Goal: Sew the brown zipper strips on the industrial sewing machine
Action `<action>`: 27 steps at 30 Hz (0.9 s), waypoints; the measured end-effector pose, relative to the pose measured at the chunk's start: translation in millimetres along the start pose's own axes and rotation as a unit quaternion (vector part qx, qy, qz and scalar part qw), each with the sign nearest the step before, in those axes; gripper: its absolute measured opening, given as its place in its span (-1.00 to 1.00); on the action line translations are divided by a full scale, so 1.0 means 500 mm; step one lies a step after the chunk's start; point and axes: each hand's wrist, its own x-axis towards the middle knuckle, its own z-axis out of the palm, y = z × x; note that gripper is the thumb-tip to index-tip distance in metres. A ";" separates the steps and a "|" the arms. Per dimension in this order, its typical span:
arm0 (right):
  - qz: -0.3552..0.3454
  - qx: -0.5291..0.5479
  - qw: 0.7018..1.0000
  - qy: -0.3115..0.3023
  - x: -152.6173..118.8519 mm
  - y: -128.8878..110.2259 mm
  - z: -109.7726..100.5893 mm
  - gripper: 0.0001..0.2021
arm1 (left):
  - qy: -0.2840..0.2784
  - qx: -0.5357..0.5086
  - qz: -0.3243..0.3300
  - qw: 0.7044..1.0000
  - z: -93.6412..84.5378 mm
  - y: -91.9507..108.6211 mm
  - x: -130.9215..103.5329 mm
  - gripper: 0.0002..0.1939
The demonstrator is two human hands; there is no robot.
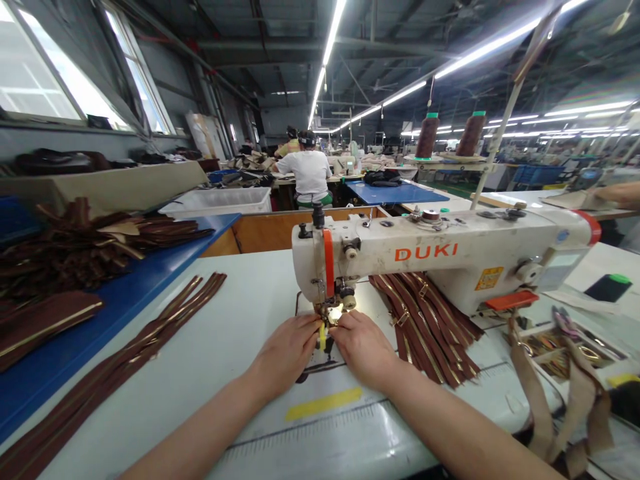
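Note:
My left hand (289, 348) and my right hand (364, 348) meet under the head of a white sewing machine (370, 257), one on each side of the lit presser foot. Both hands are closed, with fingertips pressed together close to the needle; whatever they pinch is hidden or too small to name. A small yellow strip (323, 337) shows between them. Just right of my right hand, brown zippers (430, 327) with gold teeth lie fanned out beneath the machine arm. Left of my left hand, long brown zipper strips (150, 340) stretch diagonally over the pale table (225, 313).
A blue surface (170, 260) at left bears piled brown zipper pieces (75, 247). On the right sit a parts tray (550, 357), beige straps (575, 400) and a dark thread spool (609, 287). Thread cones (427, 137) stand behind the machine. A person in white (311, 173) sits ahead.

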 end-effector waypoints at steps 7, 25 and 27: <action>0.005 0.015 1.000 0.021 -0.005 0.000 -0.005 -0.79 | 0.007 -0.002 -0.005 1.000 -0.001 0.004 0.000 -0.67; 0.045 0.058 0.994 0.085 -0.019 0.003 -0.007 -0.79 | 0.026 0.001 -0.010 1.000 -0.039 0.019 -0.038 -0.71; 0.076 0.057 0.989 0.111 -0.025 0.006 -0.013 -0.79 | 0.022 0.003 -0.007 1.000 -0.058 0.032 -0.074 -0.71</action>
